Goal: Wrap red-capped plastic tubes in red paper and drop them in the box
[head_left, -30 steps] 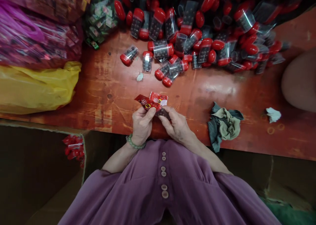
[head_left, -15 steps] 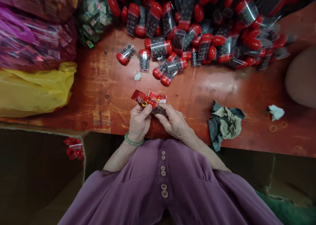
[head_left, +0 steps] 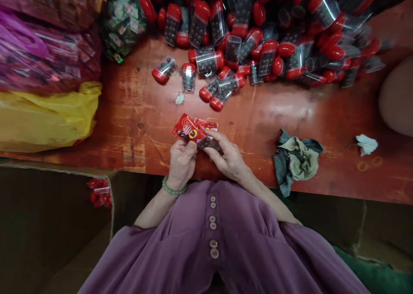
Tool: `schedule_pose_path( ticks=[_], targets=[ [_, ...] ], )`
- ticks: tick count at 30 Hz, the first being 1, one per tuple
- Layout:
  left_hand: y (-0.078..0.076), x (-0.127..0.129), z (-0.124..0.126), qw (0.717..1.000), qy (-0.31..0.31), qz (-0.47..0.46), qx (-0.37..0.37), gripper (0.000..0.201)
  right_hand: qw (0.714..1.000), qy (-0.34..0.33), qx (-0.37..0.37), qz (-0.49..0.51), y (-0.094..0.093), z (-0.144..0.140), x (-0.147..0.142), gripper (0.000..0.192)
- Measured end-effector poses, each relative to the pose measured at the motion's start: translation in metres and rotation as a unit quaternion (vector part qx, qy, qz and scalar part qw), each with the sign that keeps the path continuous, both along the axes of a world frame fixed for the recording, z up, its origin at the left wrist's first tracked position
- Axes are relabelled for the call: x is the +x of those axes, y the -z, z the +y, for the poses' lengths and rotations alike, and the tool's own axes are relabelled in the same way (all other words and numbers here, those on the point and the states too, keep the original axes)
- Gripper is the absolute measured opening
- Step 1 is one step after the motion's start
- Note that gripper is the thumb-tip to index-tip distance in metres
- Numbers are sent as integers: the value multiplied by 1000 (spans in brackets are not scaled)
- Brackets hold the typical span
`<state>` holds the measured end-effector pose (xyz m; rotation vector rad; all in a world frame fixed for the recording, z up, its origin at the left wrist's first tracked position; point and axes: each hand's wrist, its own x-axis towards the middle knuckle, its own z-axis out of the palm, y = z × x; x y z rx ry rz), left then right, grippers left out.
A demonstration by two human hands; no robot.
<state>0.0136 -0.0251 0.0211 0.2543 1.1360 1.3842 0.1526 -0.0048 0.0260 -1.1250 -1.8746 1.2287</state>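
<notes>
Close to the table's front edge, my left hand (head_left: 182,159) pinches a red printed plastic wrapper (head_left: 187,126) between thumb and fingers. My right hand (head_left: 229,157) is closed round a clear tube of dark balls (head_left: 206,143), with thumb and forefinger on either side. The near end of the wrapper meets the tube; whether the tube is inside it, I cannot tell. Just behind lies a second red wrapper (head_left: 211,125), partly covered by the fingers and the first wrapper. Several red-capped clear tubes (head_left: 222,85) filled with dark balls lie beyond my hands.
A large heap of red-capped tubes (head_left: 267,59) spreads over the back of the red-brown table (head_left: 129,113). Bulging pink bags (head_left: 64,57) and a yellow bag (head_left: 48,117) stand at left. Crumpled cloths (head_left: 298,158) lie at right. An open cardboard box (head_left: 111,199) stands below the edge.
The red wrapper has turned and its far end shows wider. My right forefinger has shifted left over the wrapper and tube. Both hands stay in nearly the same place.
</notes>
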Motion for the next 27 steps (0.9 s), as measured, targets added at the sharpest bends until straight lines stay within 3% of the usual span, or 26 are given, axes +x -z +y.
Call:
schedule_pose_path(
  ticks=[7, 13, 17, 23, 25, 27],
  targets=[
    [-2, -3, 1, 1000, 1, 8, -7, 33, 999, -30, -25, 2, 1, -4, 1, 45],
    [-5, -3, -1, 999, 32, -3, -34, 28, 993, -14, -116, 31, -3, -3, 0, 44],
    [-2, -9, 1, 999, 48, -8, -15, 27, 996, -15, -83, 32, -2, 0, -4, 39],
    [1, -11, 6, 1000, 2, -18, -7, 31, 999, -43, 7, -1, 9, 0, -5, 40],
    [1, -11, 8, 1000, 11, -25, -10, 30, 999, -38, 4, 5, 11, -1, -5, 41],
    [0, -10, 8, 999, 32, -26, -4, 31, 997, -26, -51, 45, 12, -2, -6, 40]
  ],
)
